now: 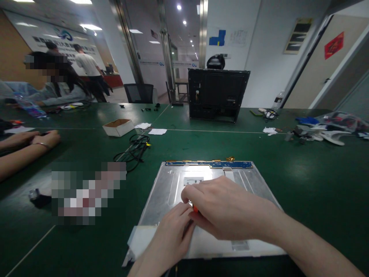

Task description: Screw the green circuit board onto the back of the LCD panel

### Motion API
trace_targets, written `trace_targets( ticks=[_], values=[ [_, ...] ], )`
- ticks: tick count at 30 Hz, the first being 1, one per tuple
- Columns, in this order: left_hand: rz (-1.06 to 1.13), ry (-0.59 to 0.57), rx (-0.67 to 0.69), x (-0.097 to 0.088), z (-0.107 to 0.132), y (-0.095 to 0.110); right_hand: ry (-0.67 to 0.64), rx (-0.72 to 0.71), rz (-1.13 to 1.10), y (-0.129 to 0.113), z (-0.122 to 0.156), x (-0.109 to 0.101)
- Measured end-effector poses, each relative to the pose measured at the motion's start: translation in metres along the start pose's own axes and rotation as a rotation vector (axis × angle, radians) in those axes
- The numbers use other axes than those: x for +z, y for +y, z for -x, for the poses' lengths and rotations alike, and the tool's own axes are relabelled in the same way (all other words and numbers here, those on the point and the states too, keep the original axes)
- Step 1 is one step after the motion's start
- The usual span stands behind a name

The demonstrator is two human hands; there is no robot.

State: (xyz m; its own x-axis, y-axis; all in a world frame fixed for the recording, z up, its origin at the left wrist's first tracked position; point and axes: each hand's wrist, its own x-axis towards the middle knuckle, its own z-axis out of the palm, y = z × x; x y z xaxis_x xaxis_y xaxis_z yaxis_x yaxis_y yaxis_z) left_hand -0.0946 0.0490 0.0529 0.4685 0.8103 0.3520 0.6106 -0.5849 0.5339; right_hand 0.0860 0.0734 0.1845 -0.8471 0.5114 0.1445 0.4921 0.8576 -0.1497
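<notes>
Over the flat silver metal panel (168, 192), right hand (227, 207) is pinching a small orange object (195, 208); left hand (173, 231) is resting alongside, grip unclear; probably needing steady pressure.

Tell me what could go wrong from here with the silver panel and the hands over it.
The right hand holds an orange item, mostly hidden, right by the left hand's fingertips; a slip might catch them or scratch the silver panel. The blue circuit strip lies exposed along the far edge, so a knock could damage it.
</notes>
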Motion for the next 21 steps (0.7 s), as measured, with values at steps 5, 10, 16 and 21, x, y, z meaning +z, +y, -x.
trace_targets(
  ticks=[5, 10, 16, 21],
  values=[
    [0.019, -0.034, -0.012, -0.0021, 0.0004, 0.0011, -0.048, 0.025, 0.01, 0.0027, 0.004, -0.0064],
    [0.007, -0.054, -0.012, -0.001, 0.0004, -0.0005, -0.033, 0.089, 0.045, 0.0032, 0.0044, -0.0072],
    [-0.011, -0.038, 0.0, 0.0005, 0.0016, -0.0024, 0.005, 0.111, 0.112, 0.004, 0.0034, -0.0012],
    [0.009, -0.055, -0.004, -0.0025, 0.0004, 0.0003, 0.023, 0.091, 0.118, 0.0023, 0.0043, -0.0018]
  ],
)
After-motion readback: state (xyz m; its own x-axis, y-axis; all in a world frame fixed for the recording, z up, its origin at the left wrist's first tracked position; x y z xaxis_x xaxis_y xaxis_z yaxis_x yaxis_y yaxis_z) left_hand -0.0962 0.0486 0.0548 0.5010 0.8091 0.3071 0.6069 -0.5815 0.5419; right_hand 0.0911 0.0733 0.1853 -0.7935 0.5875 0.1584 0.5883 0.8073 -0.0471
